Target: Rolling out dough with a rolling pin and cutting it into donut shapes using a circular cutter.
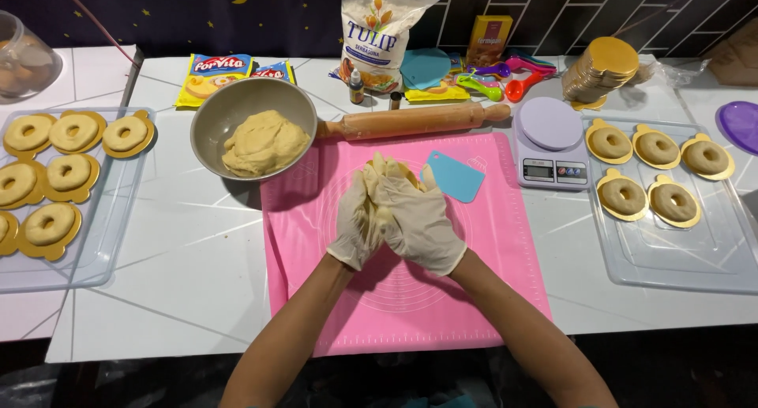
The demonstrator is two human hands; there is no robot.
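Observation:
Both my hands wear thin white gloves and are pressed together over the pink silicone mat (474, 297). My left hand (357, 218) and my right hand (418, 218) close around a small piece of yellow dough (395, 170), which shows only at the fingertips. A metal bowl (207, 122) with a large lump of dough (264, 142) stands just up-left of my hands. A light blue scraper (455, 176) lies on the mat to the right of my fingers.
A wooden rolling pin (410, 120) lies behind the mat, a small lilac scale (550, 142) to its right. Clear trays at left (103, 242) and right (679, 258) hold ring-shaped dough pieces on gold cards. Flour bag, packets, measuring spoons and stacked gold cards line the back.

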